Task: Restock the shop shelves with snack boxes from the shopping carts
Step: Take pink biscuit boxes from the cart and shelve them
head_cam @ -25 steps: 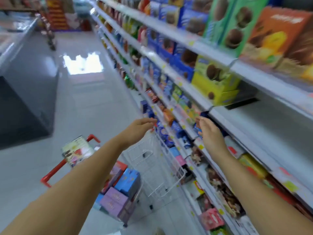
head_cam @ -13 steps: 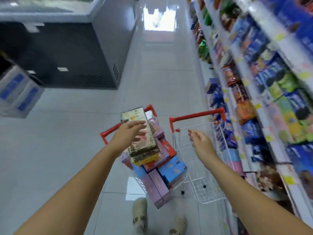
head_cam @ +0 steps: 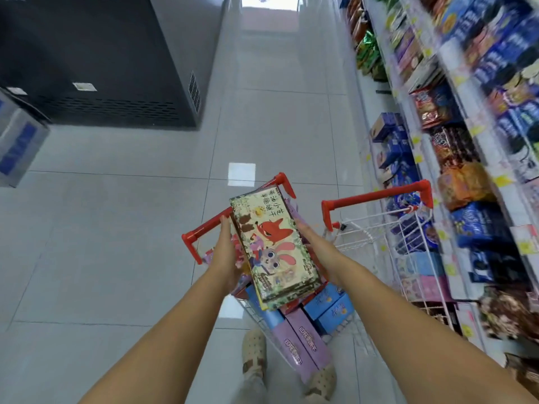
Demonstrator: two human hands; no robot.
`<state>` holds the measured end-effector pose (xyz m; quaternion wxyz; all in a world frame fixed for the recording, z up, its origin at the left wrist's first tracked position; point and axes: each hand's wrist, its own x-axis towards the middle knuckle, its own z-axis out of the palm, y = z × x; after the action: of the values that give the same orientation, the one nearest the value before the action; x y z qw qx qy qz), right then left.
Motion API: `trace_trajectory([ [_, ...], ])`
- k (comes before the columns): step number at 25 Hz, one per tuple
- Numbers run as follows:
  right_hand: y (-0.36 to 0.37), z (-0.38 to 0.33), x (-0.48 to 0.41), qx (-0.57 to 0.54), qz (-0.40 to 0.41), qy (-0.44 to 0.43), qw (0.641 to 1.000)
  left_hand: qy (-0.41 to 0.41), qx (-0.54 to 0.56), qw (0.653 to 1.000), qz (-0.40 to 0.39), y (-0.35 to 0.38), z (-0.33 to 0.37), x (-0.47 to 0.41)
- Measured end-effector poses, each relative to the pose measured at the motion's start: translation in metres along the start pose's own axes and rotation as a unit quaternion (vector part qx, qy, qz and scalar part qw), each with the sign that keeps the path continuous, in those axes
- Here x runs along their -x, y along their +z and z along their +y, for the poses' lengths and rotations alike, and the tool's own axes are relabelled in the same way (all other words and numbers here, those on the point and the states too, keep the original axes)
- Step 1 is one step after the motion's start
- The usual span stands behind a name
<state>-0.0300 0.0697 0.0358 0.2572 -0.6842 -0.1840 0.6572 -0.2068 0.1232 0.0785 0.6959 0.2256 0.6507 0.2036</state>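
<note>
- Snack boxes point(head_cam: 274, 249), a stack whose top shows a cartoon fox and rabbit, hang between both hands above the near, full cart point(head_cam: 204, 230).
- Dark freezer cabinet point(head_cam: 116, 68) stands far left across the tiled aisle.
- Left hand point(head_cam: 226, 258) lies flat against the stack's left side, fingers straight, pressing rather than curling round it.
- Right hand point(head_cam: 318, 249) presses the stack's right side the same way, fingers stretched along the edge.
- Blue boxes point(head_cam: 329, 307) and purple boxes point(head_cam: 303, 342) fill the cart beneath the stack.
- Second wire cart point(head_cam: 376, 196), red-handled, stands just right of it, beside the shelves point(head_cam: 477, 131).
- These shelves run along the right, packed with blue, orange and dark snack packs.
</note>
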Motion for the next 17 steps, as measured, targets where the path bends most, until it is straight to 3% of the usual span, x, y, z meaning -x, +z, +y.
trace_trajectory([
  [4, -0.002, 0.023, -0.050, -0.070, -0.022, 0.038, 0.997, -0.097, 0.070, 0.991, -0.056, 0.002, -0.025, -0.041],
  [6, 0.008, 0.012, -0.041, -0.077, -0.036, 0.051, 0.995, -0.126, 0.094, 0.987, -0.043, 0.002, -0.036, -0.056],
  [10, 0.010, 0.010, -0.041, -0.095, -0.069, 0.064, 0.991, -0.103, 0.076, 0.992, 0.005, 0.007, -0.047, -0.059],
  [17, -0.038, 0.025, -0.004, -0.160, -0.029, 0.019, 0.986, -0.080, 0.057, 0.994, -0.041, 0.060, -0.043, -0.029],
])
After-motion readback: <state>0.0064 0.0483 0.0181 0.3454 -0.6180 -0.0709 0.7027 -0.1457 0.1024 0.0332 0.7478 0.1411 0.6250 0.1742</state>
